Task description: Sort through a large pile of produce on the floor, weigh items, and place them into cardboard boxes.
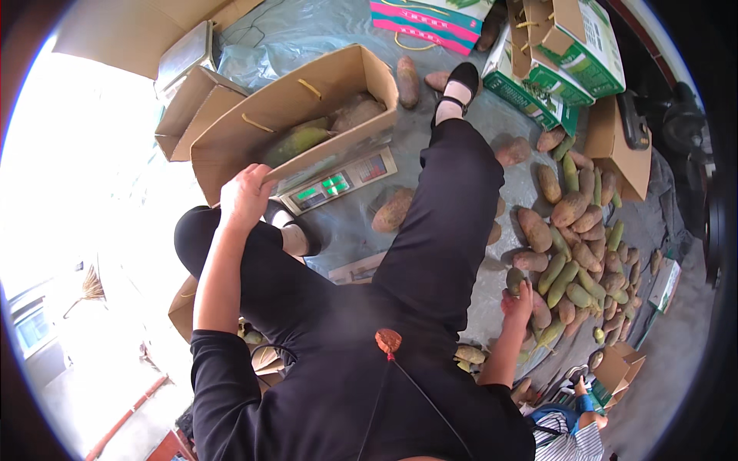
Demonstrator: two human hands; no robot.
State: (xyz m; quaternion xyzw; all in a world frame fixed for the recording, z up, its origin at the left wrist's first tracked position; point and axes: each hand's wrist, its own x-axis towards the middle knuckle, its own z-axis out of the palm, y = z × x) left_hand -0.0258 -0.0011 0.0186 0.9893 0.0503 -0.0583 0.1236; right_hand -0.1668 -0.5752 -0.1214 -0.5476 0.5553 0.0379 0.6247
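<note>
My left hand (246, 194) is closed over the near rim of an open cardboard box (219, 142). The box rests on a digital scale (338, 184) with lit green displays. Inside it lie a long green radish (298, 146) and a brown tuber (358, 114). At the near edge of the pile on my right, my right hand (518, 303) has its fingers around a stubby green radish (514, 280). Its lower end is hidden by the fingers. Brown tubers (536, 229) and more green radishes (563, 283) lie just beyond that hand.
Green-and-white cartons (530, 84) stand at the far right, beside a brown box (615, 150). A pink-striped carton (427, 23) is at the far side. Plastic sheeting (330, 27) covers the floor. Another person (569, 430) is at the lower right. Loose tubers lie near my feet.
</note>
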